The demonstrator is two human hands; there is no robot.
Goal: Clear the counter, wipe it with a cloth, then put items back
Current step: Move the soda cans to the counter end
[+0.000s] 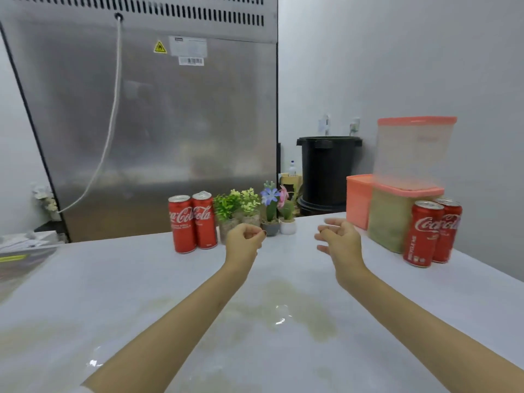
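Left hand (244, 239): fingers (255, 233) curled in, nothing seen in them. Right hand (340, 238): fingers (329, 222) apart and slack, empty. Both hang over the bench (113, 279), just short of the potted plants (249, 208) at 12 o'clock. We note two cans (192, 222) at 11, another pair of cans (433, 231) beside stacked tubs (397, 194) at 2, and a stain (300, 310) at 6. We judge clearing is not yet begun; the next move calls for gripping the plants and lifting them off. No cloth is in view.
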